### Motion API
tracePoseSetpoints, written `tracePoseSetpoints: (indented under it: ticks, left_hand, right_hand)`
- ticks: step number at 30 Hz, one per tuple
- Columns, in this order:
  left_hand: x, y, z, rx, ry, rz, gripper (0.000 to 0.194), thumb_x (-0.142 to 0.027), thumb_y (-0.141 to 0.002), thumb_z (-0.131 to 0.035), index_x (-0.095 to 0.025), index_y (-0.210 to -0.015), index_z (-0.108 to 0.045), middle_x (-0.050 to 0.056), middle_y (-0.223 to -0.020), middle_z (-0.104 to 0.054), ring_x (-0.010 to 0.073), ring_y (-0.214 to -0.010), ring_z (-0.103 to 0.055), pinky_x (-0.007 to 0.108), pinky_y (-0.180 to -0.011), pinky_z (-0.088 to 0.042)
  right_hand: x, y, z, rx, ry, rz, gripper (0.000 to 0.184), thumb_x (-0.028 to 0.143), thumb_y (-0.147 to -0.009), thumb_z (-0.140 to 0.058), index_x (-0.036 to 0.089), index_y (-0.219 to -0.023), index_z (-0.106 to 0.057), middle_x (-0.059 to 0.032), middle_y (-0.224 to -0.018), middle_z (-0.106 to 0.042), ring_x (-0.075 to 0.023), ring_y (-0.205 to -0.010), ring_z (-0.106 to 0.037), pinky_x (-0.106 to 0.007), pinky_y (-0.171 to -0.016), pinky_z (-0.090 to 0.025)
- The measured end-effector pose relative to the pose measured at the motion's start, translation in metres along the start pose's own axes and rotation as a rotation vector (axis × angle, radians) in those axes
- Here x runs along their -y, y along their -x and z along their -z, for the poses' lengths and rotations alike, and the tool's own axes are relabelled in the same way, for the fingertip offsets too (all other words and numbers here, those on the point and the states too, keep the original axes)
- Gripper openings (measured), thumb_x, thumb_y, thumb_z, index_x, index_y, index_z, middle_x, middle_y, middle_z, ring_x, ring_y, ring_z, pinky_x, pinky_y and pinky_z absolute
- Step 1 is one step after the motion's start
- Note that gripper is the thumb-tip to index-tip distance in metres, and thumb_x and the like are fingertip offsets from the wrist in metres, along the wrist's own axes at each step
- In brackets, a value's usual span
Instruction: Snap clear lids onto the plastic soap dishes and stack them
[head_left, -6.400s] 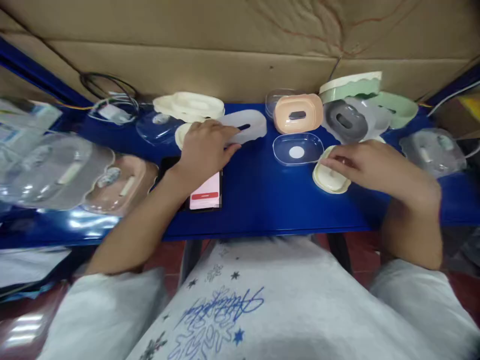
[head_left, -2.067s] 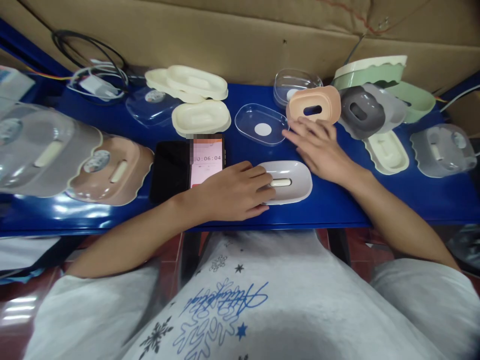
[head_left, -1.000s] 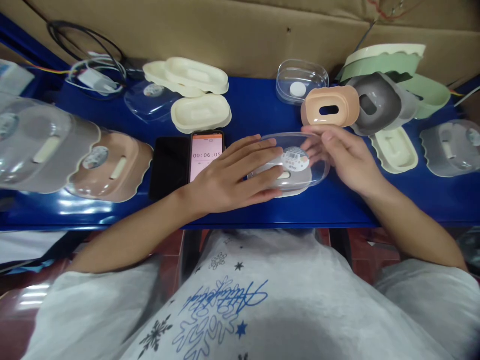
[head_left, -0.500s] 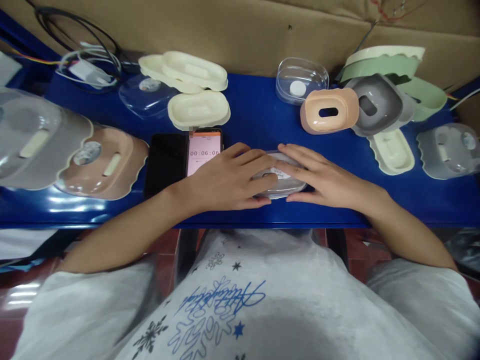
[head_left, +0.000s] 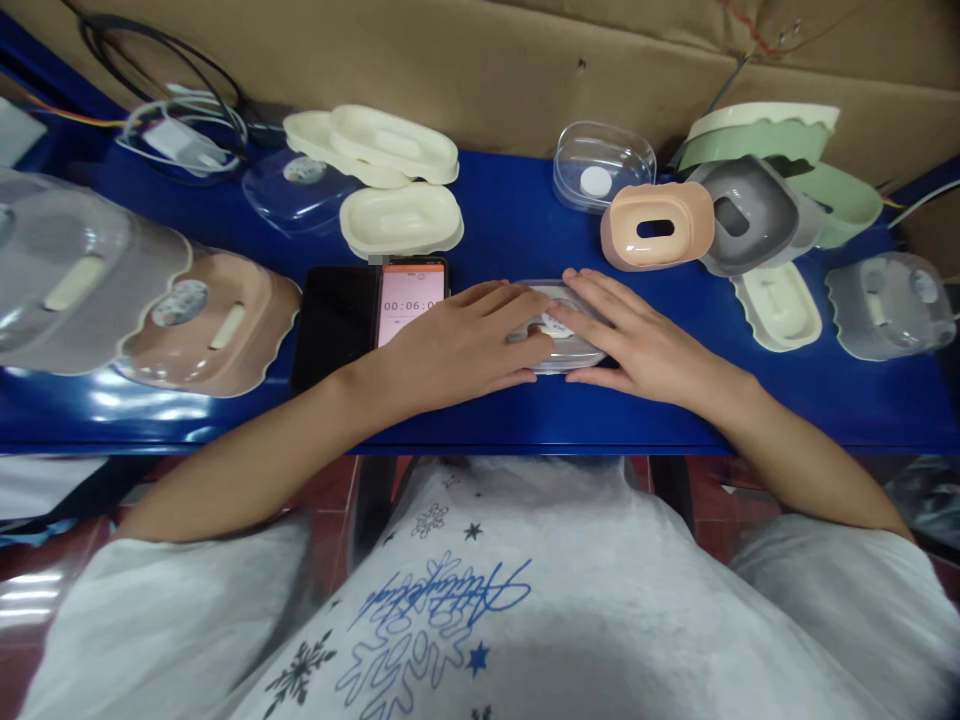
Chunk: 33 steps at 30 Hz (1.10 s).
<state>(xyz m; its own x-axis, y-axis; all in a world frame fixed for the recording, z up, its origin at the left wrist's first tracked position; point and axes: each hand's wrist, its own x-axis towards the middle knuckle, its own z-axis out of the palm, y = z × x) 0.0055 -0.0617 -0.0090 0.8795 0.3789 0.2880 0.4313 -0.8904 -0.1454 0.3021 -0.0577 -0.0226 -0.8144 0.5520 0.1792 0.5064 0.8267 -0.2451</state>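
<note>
Both forearms (head_left: pixel 262 450) slant inward from the sides, and the hands lie palms down over a small box (head_left: pixel 571 355) near the front edge of the blue table (head_left: pixel 480 430). The left hand (head_left: pixel 461 350) is clamped on the left end, fingers laid across the clear lid (head_left: pixel 556 288), thumb along the near rim. Opposite, the right hand (head_left: pixel 645 345) grips the right end, fingers fanned from the far rim over the top, thumb low at the near side. Fingertips almost meet in the middle. The left hand covers part of a phone (head_left: pixel 411 285); a peach box (head_left: pixel 626 245) sits just beyond the right.
</note>
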Motion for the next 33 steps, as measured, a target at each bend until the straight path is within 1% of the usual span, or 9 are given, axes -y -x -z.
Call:
tracePoseSetpoints:
  ticks: [5, 10, 12, 15, 18, 21, 24, 27, 33]
  left_hand:
    - [0.001, 0.000, -0.006, -0.019, 0.041, 0.029, 0.014, -0.017, -0.103, -0.071, -0.019, -0.116, -0.067, 0.016, -0.140, -0.066, 0.0322, -0.133, -0.065, 0.048, -0.115, -0.057]
    - [0.015, 0.000, -0.011, -0.051, 0.065, 0.078, 0.028, -0.033, -0.109, -0.065, -0.016, -0.131, -0.064, 0.019, -0.144, -0.064, 0.0322, -0.128, -0.066, 0.048, -0.114, -0.057]
    - [0.028, 0.003, -0.011, -0.082, 0.084, 0.175, 0.033, -0.038, -0.112, -0.059, -0.017, -0.138, -0.062, 0.019, -0.148, -0.063, 0.0335, -0.130, -0.065, 0.051, -0.113, -0.055]
    - [0.055, 0.014, -0.013, -0.103, 0.020, 0.444, 0.034, -0.028, -0.112, -0.048, -0.021, -0.142, -0.061, 0.017, -0.151, -0.062, 0.0345, -0.134, -0.062, 0.056, -0.114, -0.051]
    - [0.077, 0.027, -0.019, -0.086, -0.061, 0.677, 0.037, -0.024, -0.106, -0.052, -0.021, -0.141, -0.062, 0.015, -0.150, -0.064, 0.0353, -0.134, -0.061, 0.062, -0.112, -0.048]
    - [0.085, 0.032, -0.022, -0.016, -0.089, 0.788, 0.036, -0.029, -0.101, -0.060, -0.017, -0.134, -0.067, 0.017, -0.144, -0.069, 0.0375, -0.126, -0.065, 0.061, -0.108, -0.049]
    - [0.081, 0.028, -0.019, 0.086, -0.095, 0.815, 0.030, -0.027, -0.103, -0.057, -0.015, -0.125, -0.073, 0.017, -0.132, -0.075, 0.0373, -0.119, -0.070, 0.055, -0.103, -0.050]
    - [0.078, 0.024, -0.016, 0.131, -0.086, 0.810, 0.028, -0.028, -0.106, -0.053, -0.016, -0.117, -0.076, 0.014, -0.122, -0.079, 0.0335, -0.113, -0.073, 0.050, -0.101, -0.050]
    - [0.085, 0.029, -0.021, 0.063, -0.031, 0.802, 0.032, -0.030, -0.109, -0.046, -0.016, -0.105, -0.075, 0.013, -0.116, -0.078, 0.0310, -0.110, -0.070, 0.050, -0.097, -0.050]
  right_hand:
    - [0.002, -0.002, -0.006, -0.024, 0.057, -0.025, 0.085, 0.051, -0.107, -0.064, 0.025, -0.179, -0.026, -0.0182, -0.182, -0.026, -0.0398, -0.170, -0.024, -0.067, -0.136, -0.029]
    - [-0.007, -0.011, -0.008, -0.047, 0.082, -0.057, 0.078, 0.056, -0.108, -0.061, 0.021, -0.174, -0.038, -0.0204, -0.179, -0.033, -0.0419, -0.167, -0.030, -0.067, -0.134, -0.032]
    - [-0.014, -0.022, -0.008, -0.066, 0.130, -0.098, 0.077, 0.059, -0.108, -0.059, 0.019, -0.172, -0.042, -0.0229, -0.177, -0.037, -0.0446, -0.164, -0.035, -0.070, -0.131, -0.033]
    - [-0.031, -0.050, -0.008, -0.086, 0.200, -0.144, 0.078, 0.060, -0.107, -0.058, 0.015, -0.170, -0.044, -0.0264, -0.174, -0.040, -0.0473, -0.162, -0.038, -0.072, -0.129, -0.031]
    - [-0.054, -0.088, -0.012, -0.099, 0.227, -0.168, 0.077, 0.058, -0.108, -0.054, 0.014, -0.171, -0.042, -0.0262, -0.175, -0.038, -0.0475, -0.163, -0.035, -0.075, -0.129, -0.027]
    - [-0.072, -0.124, -0.017, -0.122, 0.254, -0.190, 0.076, 0.059, -0.110, -0.050, 0.015, -0.171, -0.040, -0.0239, -0.175, -0.039, -0.0462, -0.162, -0.034, -0.075, -0.130, -0.023]
    - [-0.078, -0.139, -0.014, -0.155, 0.272, -0.194, 0.076, 0.061, -0.111, -0.046, 0.017, -0.173, -0.036, -0.0211, -0.176, -0.038, -0.0445, -0.163, -0.033, -0.074, -0.131, -0.021]
    - [-0.070, -0.124, 0.002, -0.187, 0.272, -0.203, 0.073, 0.060, -0.112, -0.043, 0.020, -0.172, -0.037, -0.0198, -0.175, -0.040, -0.0441, -0.162, -0.036, -0.072, -0.129, -0.025]
    - [-0.056, -0.039, 0.026, -0.227, 0.308, -0.356, 0.062, 0.055, -0.110, -0.050, 0.016, -0.158, -0.056, -0.0228, -0.160, -0.058, -0.0476, -0.147, -0.053, -0.070, -0.118, -0.041]
